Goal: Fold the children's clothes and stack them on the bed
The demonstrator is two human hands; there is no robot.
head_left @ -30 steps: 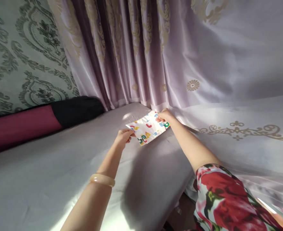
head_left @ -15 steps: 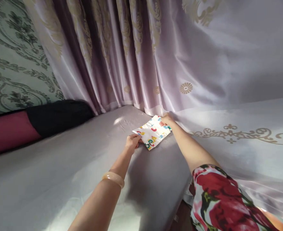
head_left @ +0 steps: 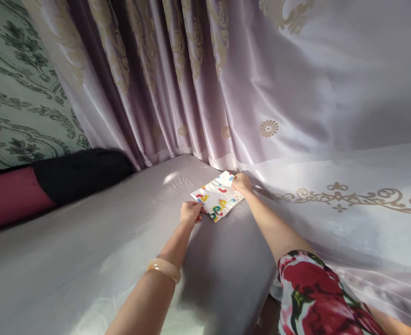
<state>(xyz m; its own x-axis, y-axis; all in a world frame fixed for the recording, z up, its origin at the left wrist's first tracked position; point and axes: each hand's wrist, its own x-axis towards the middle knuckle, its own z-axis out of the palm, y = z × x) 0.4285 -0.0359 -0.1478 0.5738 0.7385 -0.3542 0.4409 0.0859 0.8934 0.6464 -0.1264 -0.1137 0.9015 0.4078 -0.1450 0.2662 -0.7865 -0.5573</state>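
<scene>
A small folded white cloth (head_left: pixel 216 197) printed with coloured letters lies on the grey sheet of a bed (head_left: pixel 86 251), near the far corner. My left hand (head_left: pixel 190 212), a pale bangle on its wrist, pinches the cloth's near left corner. My right hand (head_left: pixel 241 182) is closed on the cloth's far right edge. Both arms stretch forward over the bed.
Lilac curtains (head_left: pixel 198 79) with gold patterns hang behind the bed and drape over its right side. A dark red and black bolster (head_left: pixel 51 181) lies along the patterned green wall (head_left: pixel 13 93) at the left.
The cloth has come down flat onto the sheet and my hands have drawn slightly closer together on it. The view has shifted left and down a little.
</scene>
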